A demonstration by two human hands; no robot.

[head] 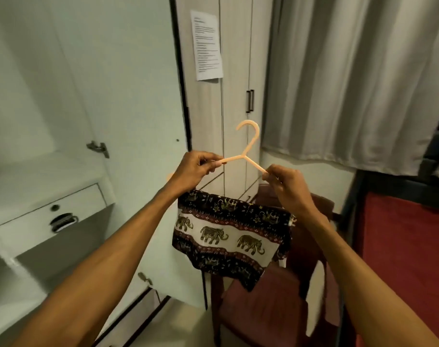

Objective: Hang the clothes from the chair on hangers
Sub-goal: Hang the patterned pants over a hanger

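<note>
Above the seat of a dark red wooden chair (263,309), I hold a pale peach plastic hanger (243,156) up in both hands, its hook pointing upward. My left hand (193,169) grips the hanger's left arm, the fingers (211,162) curled and pinched round the thin bar. My right hand (290,189) does the same on the right arm, its fingers (271,172) clenched on the bar near its outer end. A small bit of peach plastic shows past my left wrist.

Just below my hands hangs a black, white and dark red cloth printed with rows of elephants (228,236). It is spread wide from one wrist to the other, and its lower corner drops in front of the chair seat. My wrists hide its upper edge, so I cannot tell how it sits on the hanger.

Behind the hanger stands a pale wood-grain wardrobe door with a dark handle (250,100) and a printed sheet of paper (207,45) stuck on it. To my left is a white drawer with a metal pull (50,216), and to my right a grey pleated curtain (351,83).
</note>
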